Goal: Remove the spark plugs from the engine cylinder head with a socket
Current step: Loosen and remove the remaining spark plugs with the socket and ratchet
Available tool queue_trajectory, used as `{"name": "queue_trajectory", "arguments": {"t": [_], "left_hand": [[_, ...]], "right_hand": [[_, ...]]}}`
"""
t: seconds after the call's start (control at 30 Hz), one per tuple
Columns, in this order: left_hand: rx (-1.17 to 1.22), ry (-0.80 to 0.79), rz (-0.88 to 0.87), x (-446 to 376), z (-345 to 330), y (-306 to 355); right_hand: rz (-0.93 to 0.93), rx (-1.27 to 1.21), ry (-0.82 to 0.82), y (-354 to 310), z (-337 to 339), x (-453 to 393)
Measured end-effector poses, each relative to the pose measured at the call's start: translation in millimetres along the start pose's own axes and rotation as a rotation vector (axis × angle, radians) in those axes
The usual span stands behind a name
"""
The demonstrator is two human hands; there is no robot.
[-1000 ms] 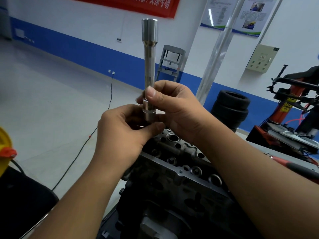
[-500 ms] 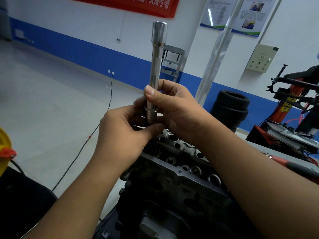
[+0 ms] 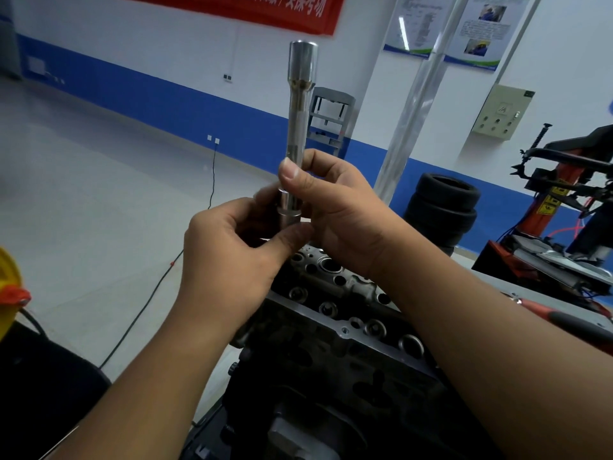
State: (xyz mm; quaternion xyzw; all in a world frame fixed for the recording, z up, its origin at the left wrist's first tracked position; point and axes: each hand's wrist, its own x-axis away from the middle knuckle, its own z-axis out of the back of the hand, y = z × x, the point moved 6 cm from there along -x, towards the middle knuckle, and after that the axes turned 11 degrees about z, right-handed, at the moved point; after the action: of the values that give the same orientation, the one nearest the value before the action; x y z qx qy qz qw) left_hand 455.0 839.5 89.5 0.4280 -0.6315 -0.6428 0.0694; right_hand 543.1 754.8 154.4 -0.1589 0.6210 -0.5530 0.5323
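Polished steel long socket tool (image 3: 296, 134) upright; right hand (image 3: 335, 210) fingers pinch shaft, left hand (image 3: 232, 257) pinches lower end, likely extracting plug; grey cylinder head (image 3: 335, 313) at 6 o'clock.

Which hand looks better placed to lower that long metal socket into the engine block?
The right hand, probably: it grips the long socket around the shaft, holding it upright, while the left hand only pinches its bottom end.

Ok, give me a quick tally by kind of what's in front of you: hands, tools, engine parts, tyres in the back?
Bare hands: 2, left hand and right hand, both gripping the tool
Long silver metal socket tool, held upright: 1
Dark grey metal engine cylinder head: 1
Stacks of black rubber tyres: 1; the tyres in it can't be counted reliably
Total: 5
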Motion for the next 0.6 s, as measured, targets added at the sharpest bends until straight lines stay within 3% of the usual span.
{"name": "queue_trajectory", "arguments": {"t": [0.23, 0.5, 0.6], "left_hand": [[0.121, -0.107, 0.031, -2.5, -4.2, -4.3], [-0.03, 0.032, 0.016, -0.7, 1.0, -0.8], [-0.051, -0.025, 0.003, -1.0, -2.6, 0.8]], "right_hand": [[0.002, -0.002, -0.041, -0.9, -2.3, 1.4], [0.016, -0.022, -0.004, 0.4, -0.2, -0.2], [0.018, -0.007, 0.017, 0.9, 1.3, -1.0]]}}
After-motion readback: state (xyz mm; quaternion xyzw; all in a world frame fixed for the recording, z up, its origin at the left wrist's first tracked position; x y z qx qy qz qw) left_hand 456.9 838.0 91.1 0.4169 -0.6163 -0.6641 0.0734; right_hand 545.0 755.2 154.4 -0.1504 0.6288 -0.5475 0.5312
